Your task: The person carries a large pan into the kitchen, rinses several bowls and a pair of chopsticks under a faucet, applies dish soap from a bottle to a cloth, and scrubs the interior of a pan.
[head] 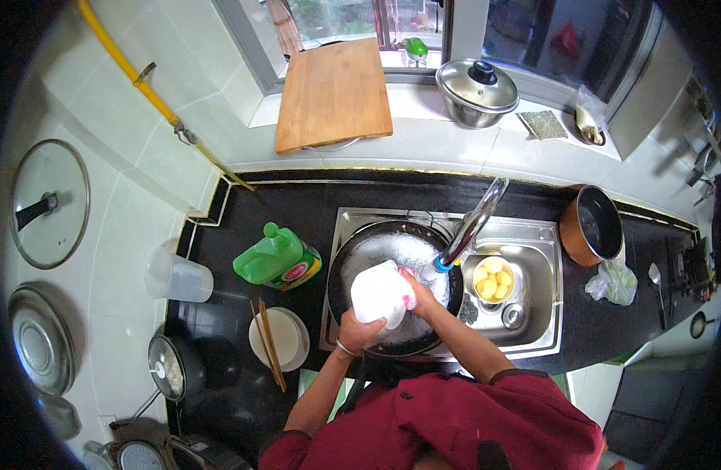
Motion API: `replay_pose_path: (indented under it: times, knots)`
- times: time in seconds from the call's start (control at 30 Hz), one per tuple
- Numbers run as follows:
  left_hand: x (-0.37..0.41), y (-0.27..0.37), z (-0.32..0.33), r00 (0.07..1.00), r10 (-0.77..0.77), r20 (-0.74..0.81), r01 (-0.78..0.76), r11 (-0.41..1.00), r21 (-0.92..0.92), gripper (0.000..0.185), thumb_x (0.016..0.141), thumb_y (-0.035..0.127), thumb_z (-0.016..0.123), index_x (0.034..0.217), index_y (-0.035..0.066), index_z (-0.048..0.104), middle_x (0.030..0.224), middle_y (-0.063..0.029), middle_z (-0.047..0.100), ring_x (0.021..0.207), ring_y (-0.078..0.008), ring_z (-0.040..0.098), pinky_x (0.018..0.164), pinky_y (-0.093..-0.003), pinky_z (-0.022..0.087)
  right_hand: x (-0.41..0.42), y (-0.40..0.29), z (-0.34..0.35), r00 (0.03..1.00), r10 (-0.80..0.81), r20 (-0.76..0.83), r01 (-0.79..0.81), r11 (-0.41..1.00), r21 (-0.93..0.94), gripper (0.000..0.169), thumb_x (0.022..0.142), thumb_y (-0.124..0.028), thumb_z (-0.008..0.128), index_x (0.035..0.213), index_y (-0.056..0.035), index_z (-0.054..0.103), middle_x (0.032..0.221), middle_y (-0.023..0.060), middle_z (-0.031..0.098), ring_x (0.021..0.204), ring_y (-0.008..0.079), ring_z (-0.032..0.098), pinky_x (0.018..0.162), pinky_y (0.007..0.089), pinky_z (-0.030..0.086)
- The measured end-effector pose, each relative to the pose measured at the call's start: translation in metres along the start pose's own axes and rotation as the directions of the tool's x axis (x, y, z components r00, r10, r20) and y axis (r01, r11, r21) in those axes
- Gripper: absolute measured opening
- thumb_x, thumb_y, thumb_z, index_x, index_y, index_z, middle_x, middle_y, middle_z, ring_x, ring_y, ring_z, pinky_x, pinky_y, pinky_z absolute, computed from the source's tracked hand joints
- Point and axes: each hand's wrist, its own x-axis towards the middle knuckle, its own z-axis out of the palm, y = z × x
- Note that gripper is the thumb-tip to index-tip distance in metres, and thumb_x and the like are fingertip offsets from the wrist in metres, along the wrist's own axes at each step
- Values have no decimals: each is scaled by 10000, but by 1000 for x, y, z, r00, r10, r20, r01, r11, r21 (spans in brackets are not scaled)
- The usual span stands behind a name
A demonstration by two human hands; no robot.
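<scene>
My left hand (360, 332) grips the lower left rim of a white bowl (377, 294), tilted over a large black wok (360, 247) in the left sink basin. With my right hand (419, 294) I press a pink and white cloth (408, 285) against the bowl's right side. The faucet (472, 229) reaches down with its blue-ringed nozzle (437, 267) beside my right hand. Whitish, foamy liquid (413, 247) covers the wok's inside. In the right basin (536, 282), a small bowl holds peeled potatoes (493, 279) or similar pale yellow pieces.
Left of the sink are a green detergent jug (281, 258), stacked white bowls (299, 338) with wooden chopsticks (268, 346) across them, and a plastic pitcher (181, 279). On the right stand a copper-coloured pot (578, 226) and a bagged green vegetable (613, 283). A cutting board (334, 94) leans by the window.
</scene>
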Motion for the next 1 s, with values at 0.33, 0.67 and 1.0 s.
replay_pose_path:
  times: [0.33, 0.67, 1.0]
  knots:
    - [35, 1, -24, 970, -240, 51, 234, 847, -476, 414, 863, 293, 315, 1070, -42, 445, 1005, -115, 526, 903, -171, 510, 789, -280, 398, -18, -48, 24, 999, -12, -39, -2, 934, -358, 307, 784, -293, 522, 987, -67, 477, 865, 53, 529, 713, 135, 514, 558, 264, 441]
    - [53, -31, -36, 916, -305, -262, 56, 742, -668, 389, 851, 307, 361, 940, -43, 507, 864, -97, 564, 771, -193, 551, 680, -294, 444, -74, -36, 71, 840, -528, 128, 404, 449, -797, 209, 771, -134, 530, 946, -23, 498, 826, 112, 561, 797, 145, 516, 690, 282, 418]
    - [50, -28, -33, 916, -287, -281, -30, 649, -760, 386, 851, 285, 382, 990, -63, 476, 920, -116, 540, 797, -192, 537, 691, -307, 442, -85, -27, 88, 567, -433, 701, 624, -331, -708, 198, 676, -167, 556, 854, -82, 553, 1071, 143, 475, 1054, 247, 417, 902, 413, 281]
